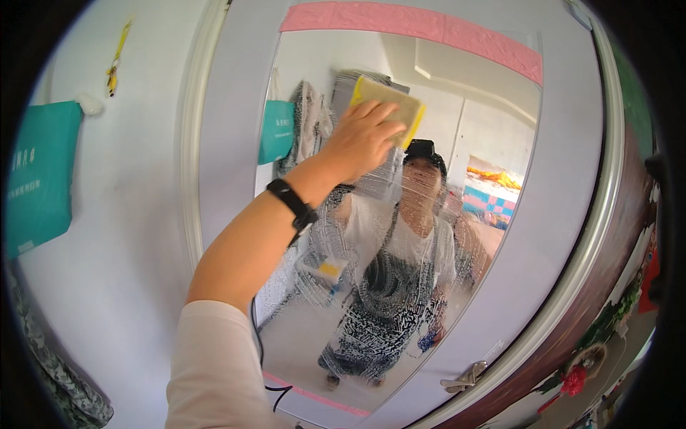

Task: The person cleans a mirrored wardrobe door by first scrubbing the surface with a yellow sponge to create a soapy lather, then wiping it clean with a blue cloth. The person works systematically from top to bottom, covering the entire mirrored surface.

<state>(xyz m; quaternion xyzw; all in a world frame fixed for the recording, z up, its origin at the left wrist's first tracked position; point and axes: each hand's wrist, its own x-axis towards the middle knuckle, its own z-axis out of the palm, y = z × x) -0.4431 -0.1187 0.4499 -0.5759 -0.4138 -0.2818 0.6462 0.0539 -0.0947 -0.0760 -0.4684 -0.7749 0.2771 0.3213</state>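
Note:
With my left hand (370,134) I press a beige cleaning cloth with yellow edges (410,110) flat on the upper part of a tall mirror (493,118). Streaks and foamy wet marks cover much of the glass, mostly its middle and lower parts. A black band is on my left wrist. My right hand itself is out of view; its reflection low in the mirror seems to be around a blue and clear object, too blurred to name.
The mirror is on a pale door with a metal handle (463,378) and pink trim (407,22). A teal bag (45,171) and a yellow keychain (113,69) hang on the left wall. A black cable (261,348) runs beside the mirror. Red decorations (574,379) are at right.

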